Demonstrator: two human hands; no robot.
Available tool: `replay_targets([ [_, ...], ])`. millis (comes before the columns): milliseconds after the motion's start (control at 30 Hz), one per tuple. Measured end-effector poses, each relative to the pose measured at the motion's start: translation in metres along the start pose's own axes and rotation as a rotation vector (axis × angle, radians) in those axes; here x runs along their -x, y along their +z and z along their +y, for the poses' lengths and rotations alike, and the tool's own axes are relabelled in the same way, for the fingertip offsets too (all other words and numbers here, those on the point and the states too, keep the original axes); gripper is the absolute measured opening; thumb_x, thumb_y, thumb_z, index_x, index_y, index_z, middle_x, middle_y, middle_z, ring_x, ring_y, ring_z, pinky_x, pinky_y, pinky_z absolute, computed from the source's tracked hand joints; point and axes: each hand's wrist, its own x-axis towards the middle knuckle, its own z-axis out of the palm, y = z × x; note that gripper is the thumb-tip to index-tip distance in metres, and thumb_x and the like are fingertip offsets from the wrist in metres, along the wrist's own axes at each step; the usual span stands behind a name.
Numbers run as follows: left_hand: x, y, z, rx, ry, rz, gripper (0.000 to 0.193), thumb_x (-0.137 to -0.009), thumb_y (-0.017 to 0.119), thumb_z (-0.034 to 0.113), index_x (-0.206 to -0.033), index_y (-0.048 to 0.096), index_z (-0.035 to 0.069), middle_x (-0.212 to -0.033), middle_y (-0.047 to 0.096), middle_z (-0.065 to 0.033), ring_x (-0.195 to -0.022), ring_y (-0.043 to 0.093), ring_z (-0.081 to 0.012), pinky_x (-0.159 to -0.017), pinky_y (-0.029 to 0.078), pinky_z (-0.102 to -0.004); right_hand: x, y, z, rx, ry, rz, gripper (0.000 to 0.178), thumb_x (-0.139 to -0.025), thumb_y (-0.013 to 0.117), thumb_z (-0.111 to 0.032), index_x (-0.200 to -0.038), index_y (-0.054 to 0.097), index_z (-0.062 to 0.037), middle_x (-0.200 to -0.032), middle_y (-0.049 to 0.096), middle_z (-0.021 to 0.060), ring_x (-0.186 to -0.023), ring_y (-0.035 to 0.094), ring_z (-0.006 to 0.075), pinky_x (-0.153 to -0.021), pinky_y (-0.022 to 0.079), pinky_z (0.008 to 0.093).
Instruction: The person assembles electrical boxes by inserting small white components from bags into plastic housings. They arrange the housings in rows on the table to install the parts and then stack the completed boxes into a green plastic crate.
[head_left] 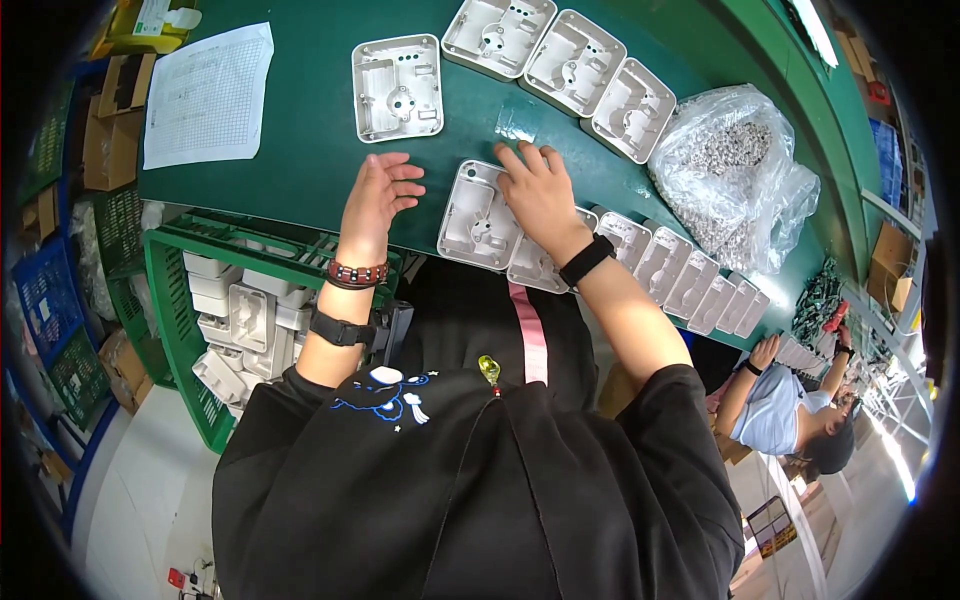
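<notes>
My left hand (382, 192) is held above the near edge of the green table, fingers apart and nothing in them. Just to its right lies a light grey metal housing (460, 222), an open square box with rounded corners. Over the right side of that housing reaches my right hand (541, 196), its fingers spread and bent; I cannot tell whether they touch the rim. Partly under my right wrist is a second housing (535, 262). Beyond my left hand, another housing (397, 90) stands apart, its open side up.
Three housings (575, 65) form an arc at the back. More housings (690, 275) line the near edge rightward. A clear bag (735, 160) holds many small metal parts. Paper sheet (205, 100) lies left; a green crate (185, 345) holds housings. A co-worker (775, 405) sits far right.
</notes>
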Motion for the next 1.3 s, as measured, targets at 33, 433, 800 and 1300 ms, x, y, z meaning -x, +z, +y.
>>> replay_targets([
  [33,0.001,0.001,-0.001,-0.012,-0.004,-0.001,0.046,-0.093,0.029,0.041,-0.108,0.047,0.001,-0.096,0.056,-0.0102,-0.081,0.055,-0.0164,-0.074,0.043,-0.0290,0.000,-0.001,0.001,0.012,-0.014,-0.028,0.007,-0.067,0.054,-0.014,-0.068,0.059,-0.0093,-0.107,0.050,0.0019,-0.098,0.045,0.0189,-0.082,0.038,0.0334],
  [433,0.015,0.035,-0.017,-0.104,0.020,-0.094,0.037,-0.093,0.034,0.036,-0.101,0.049,0.003,-0.086,0.056,-0.0048,-0.074,0.053,-0.0129,-0.070,0.042,-0.0249,0.027,-0.065,0.097,-0.272,0.390,0.177,0.014,-0.074,0.050,-0.007,-0.084,0.060,-0.0068,-0.101,0.055,0.0105,-0.088,0.054,0.0293,-0.072,0.044,0.0374],
  [800,0.030,0.129,-0.025,-0.360,0.170,-0.260,0.016,-0.091,0.042,0.017,-0.095,0.050,0.004,-0.083,0.054,-0.0028,-0.074,0.051,-0.0096,-0.069,0.042,-0.0228,0.138,-0.011,0.265,-0.065,0.636,0.055,0.021,-0.070,0.061,-0.008,-0.091,0.061,-0.0062,-0.088,0.054,0.0144,-0.079,0.054,0.0314,-0.071,0.044,0.0381],
  [1300,0.015,0.220,-0.002,-0.384,0.242,-0.520,0.022,-0.091,0.043,0.022,-0.100,0.049,0.002,-0.090,0.056,-0.0063,-0.085,0.053,-0.0141,-0.079,0.042,-0.0268,0.142,-0.058,0.247,-0.638,1.070,0.500,0.016,-0.073,0.064,-0.010,-0.087,0.063,-0.0039,-0.071,0.061,0.0073,-0.070,0.058,0.0209,-0.063,0.046,0.0299],
])
